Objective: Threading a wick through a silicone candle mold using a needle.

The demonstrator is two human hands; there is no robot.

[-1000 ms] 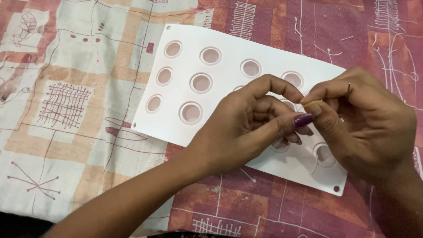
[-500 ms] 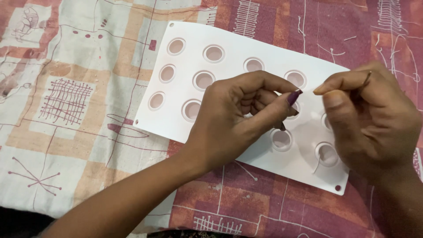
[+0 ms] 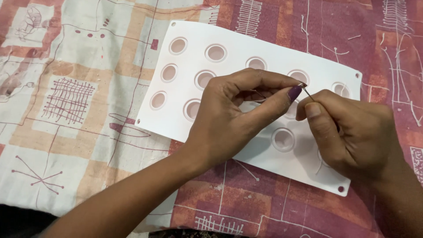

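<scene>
Your left hand point(image 3: 229, 119) is curled up, with the thumb and first finger pinched together at their tips. Your thumb nail is painted dark purple. Between those tips you hold something very thin, maybe a thread, but it is too small to tell for sure.

Your right hand point(image 3: 352, 132) is closed too. Its thumb and first finger squeeze a thin needle point(image 3: 307, 92). The needle sticks up and to the left, and its tip meets the pinched fingertips of your left hand. Both hands are very close, almost touching at the fingers.

Under your hands lies a flat white sheet point(image 3: 229, 42) with round holes in rows. It lies at a slant, with its far corner up at the left and its near corner down at the right. Your hands hover over its right half and hide some of the holes. A small dark dot sits in each corner you can see.

The white sheet rests on a patchwork cloth point(image 3: 66, 110). That cloth has cream, orange and dark red squares with thin stitched drawings on them. Your left arm reaches in from the bottom left, across the cloth.
</scene>
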